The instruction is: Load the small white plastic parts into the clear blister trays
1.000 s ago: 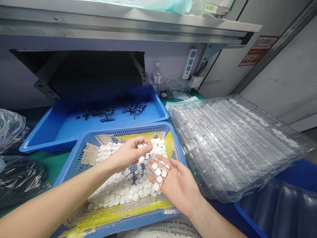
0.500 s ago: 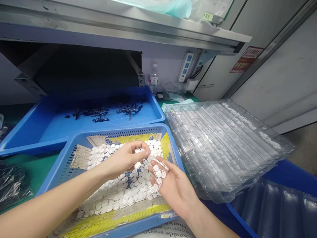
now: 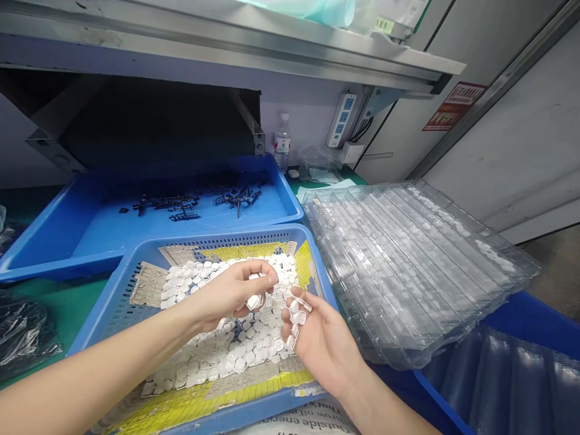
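Green tabletop (image 3: pixel 81 302): visible at the left, between the containers. Blue tray (image 3: pixel 122 229) lies toward the far edge. Clear tray stack (image 3: pixel 417 266), slightly tilted, is to the right of your basket; a dark blue bin (image 3: pixel 534 308) shows past the stack's near right corner.

Perforated blue basket (image 3: pixel 109 302) sits in front of the tray, lined with yellow and tan sheets. Inside, a heap of white caps (image 3: pixel 254 350) spreads from the far left corner to the far right corner and toward the near rim. Black plastic bag (image 3: pixel 27 338): left part of the tabletop.

Your left hand (image 3: pixel 235 293), over the middle of the basket: thumb and fingertips nearly closed, holding the left-hand caps (image 3: pixel 254 300); exact count unclear. Your right hand (image 3: pixel 324 338), over the basket's right side: palm up, thumb away from the fingers, grip wide and loose, with the right-hand caps (image 3: pixel 296 317) lying along the slightly curled fingers. The hands are close together, apart.

Power strip (image 3: pixel 341 121): on the wall. Bottle (image 3: pixel 281 145): upright, just beside the tray's far right corner. Black parts (image 3: pixel 181 205): two clusters on the tray floor.
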### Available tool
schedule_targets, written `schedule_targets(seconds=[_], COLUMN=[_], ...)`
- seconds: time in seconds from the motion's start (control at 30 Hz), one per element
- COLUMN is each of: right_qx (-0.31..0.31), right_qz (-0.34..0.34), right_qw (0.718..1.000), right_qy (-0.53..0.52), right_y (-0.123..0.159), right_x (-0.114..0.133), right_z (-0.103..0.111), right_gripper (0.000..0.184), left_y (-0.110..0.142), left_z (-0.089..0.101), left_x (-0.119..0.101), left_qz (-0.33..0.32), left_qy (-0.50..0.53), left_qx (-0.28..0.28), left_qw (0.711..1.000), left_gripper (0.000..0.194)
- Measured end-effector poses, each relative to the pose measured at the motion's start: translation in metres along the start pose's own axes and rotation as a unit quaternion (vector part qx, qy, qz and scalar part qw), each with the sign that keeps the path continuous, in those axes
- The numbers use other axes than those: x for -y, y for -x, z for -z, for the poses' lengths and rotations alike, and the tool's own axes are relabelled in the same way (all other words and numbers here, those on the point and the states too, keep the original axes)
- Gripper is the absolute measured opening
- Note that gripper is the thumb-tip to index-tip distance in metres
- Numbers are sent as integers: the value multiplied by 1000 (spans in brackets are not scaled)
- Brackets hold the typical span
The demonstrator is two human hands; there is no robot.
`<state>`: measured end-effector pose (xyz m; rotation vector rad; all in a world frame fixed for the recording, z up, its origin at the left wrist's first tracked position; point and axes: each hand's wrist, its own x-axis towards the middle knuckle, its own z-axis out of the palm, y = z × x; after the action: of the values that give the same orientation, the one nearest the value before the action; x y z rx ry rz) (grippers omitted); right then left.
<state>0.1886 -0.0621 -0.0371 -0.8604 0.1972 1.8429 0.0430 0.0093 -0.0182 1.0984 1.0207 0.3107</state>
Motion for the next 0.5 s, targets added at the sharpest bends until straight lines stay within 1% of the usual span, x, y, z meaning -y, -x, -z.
schedule_targets(seconds=[0.07,0.17,0.2,0.27,0.33,0.37,0.4,0.43,0.47,0.5], right_qx=[5,35,47,65,75,77,76,72,67,63], right_qz=[-2,-12,-10,6,23,33,51,80,122,175], right_qw=[1000,999,997,989,971,956,936,906,865,815], right_qy=[-3,27,56,136,228,281,341,410,482,548], right_y=[1,3,4,6,8,9,9,10,10,10], right_x=[1,1,0,0,0,1,3,5,6,8], right_z=[1,4,6,7,6,5,3,1,-1,-2], right_gripper=[6,19,22,19,16,20,24,27,29,29], left_y=[-1,-3,-4,-5,-6,-6,-6,-7,-7,-8], left_z=[-1,-4,-5,-8,-10,-11,-11,-11,-11,-10], left_x=[1,5,7,9,12,13,14,16,17,18], left_qz=[7,7,9,21,41,50,53,54,56,59], left_qy=[19,64,83,120,145,150,154,159,162,165], left_qx=[-1,7,14,25,35,41,45,46,46,47], left_qw=[1000,998,996,992,988,987,986,985,984,983], left_gripper=[29,27,26,22,19,19,20,21,22,25])
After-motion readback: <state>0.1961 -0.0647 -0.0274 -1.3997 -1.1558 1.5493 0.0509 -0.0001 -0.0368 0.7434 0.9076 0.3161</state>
